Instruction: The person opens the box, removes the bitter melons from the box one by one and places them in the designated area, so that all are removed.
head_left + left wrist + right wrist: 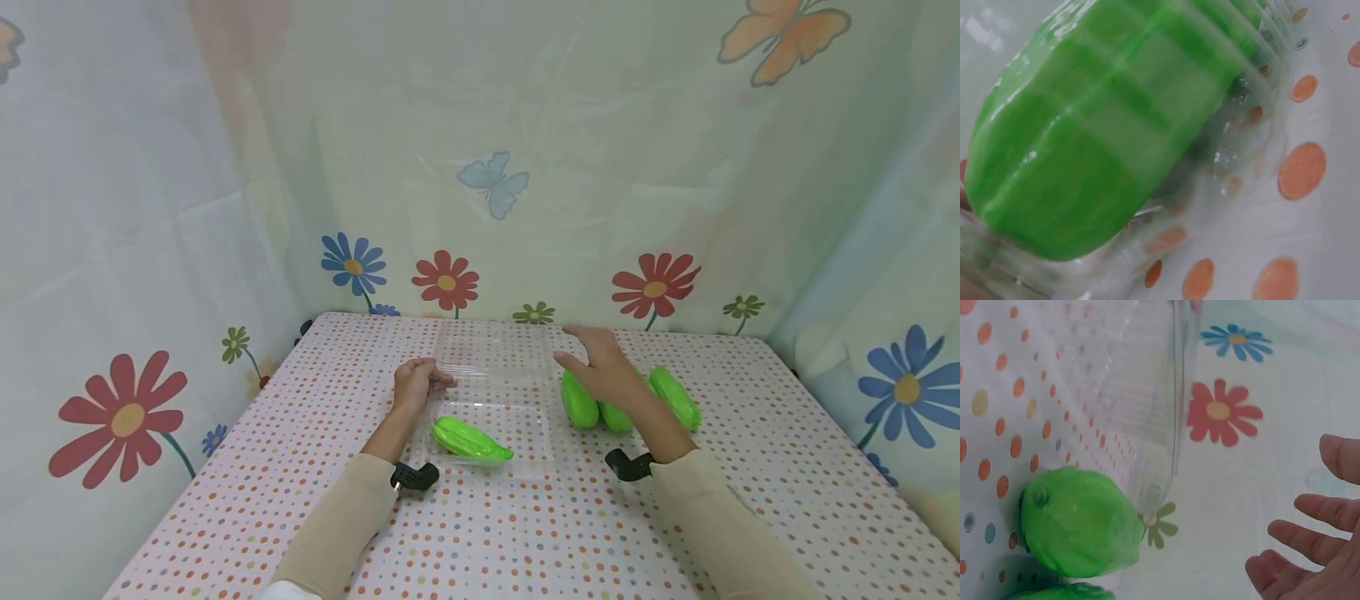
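A clear plastic clamshell container (534, 471) lies unfolded, its lid (495, 350) on the far side. One glossy green gourd-like vegetable (471, 439) with a tapered tip rests in the near half; the left wrist view shows this green vegetable (1085, 137) close up through plastic. My left hand (418, 383) holds the container's left edge near the fold, fingers curled, partly hidden in its wrist view. Beside the lid's right edge, my right hand (606, 367) is raised with fingers spread and nothing in it. Its spread fingers (1319, 544) also show in the right wrist view.
Several more green vegetables (580, 402) lie right of the container, partly under my right forearm; another (675, 398) lies farther right. A dotted cloth (262, 500) covers the table. Flower-printed curtains (390, 200) stand at the back and sides.
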A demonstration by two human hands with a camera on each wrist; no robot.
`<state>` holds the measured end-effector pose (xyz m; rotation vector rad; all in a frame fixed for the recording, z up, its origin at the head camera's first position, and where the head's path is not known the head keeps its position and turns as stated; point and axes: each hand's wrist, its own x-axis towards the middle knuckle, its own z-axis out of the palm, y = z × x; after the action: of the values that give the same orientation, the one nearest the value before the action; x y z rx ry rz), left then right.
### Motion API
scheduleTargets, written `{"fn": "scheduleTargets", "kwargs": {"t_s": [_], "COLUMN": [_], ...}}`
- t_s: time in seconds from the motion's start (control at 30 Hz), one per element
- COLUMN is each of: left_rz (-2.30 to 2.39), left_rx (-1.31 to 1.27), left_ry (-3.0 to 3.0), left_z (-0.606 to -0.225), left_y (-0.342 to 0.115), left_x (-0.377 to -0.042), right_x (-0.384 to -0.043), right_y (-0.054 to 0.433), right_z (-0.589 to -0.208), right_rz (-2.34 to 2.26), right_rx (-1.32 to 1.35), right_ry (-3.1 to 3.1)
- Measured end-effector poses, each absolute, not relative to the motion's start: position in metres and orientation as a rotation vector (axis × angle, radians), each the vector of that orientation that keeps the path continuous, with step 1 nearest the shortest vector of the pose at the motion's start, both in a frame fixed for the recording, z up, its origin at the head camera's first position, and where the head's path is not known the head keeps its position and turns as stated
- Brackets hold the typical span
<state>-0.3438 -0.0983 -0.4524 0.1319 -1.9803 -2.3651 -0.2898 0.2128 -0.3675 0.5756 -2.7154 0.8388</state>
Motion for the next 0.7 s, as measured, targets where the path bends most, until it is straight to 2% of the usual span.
{"fn": "scheduleTargets", "kwargs": {"t_s": [0.7], "left_rz": [-2.371], "left_rx": [0.122], "left_ry": [-1.953], "left_z": [-0.452], "left_y": [-0.098], "left_x": [-0.342], "right_x": [-0.283], "right_y": [0.150], "right_z": [-0.364], "right_rz": [0.416], "right_rx": [1.040], "right_ry": [-2.790]}}
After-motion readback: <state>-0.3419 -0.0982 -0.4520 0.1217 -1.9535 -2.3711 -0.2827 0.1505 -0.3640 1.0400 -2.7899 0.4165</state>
